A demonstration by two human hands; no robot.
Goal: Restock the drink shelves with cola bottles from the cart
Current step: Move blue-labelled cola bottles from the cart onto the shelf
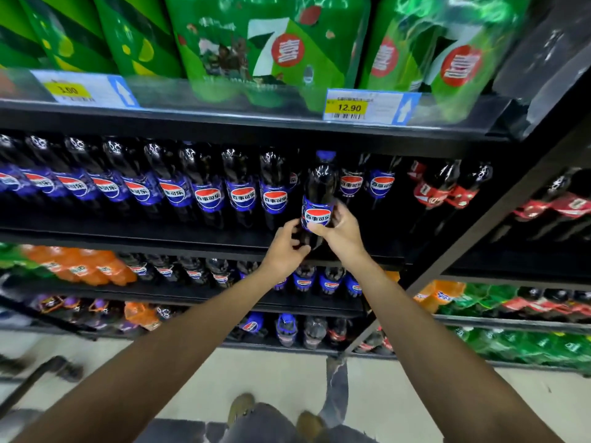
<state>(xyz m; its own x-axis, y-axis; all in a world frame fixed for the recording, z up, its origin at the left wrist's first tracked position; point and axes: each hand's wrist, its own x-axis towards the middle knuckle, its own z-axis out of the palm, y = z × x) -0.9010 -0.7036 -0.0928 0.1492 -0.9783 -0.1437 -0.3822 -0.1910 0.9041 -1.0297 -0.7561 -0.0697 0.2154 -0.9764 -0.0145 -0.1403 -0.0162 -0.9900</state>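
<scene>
One dark Pepsi bottle (316, 203), blue cap and label, left grip (286, 247) and right grip (343, 233) clasped round it, two price tags (371, 107) above

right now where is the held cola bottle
Head view, right of centre: the cola bottle sits at the shelf edge, held by left hand and right hand, beside the blue-label row.

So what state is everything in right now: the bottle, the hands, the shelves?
held cola bottle: upright, blue cap on, at the front of the middle shelf.
left hand: grips the bottle's lower end.
right hand: grips it at the label.
cola row: upright, lined along the shelf.
green soda packs: wrapped, on the shelf above.
red-label bottles: upright, to the right.
</scene>
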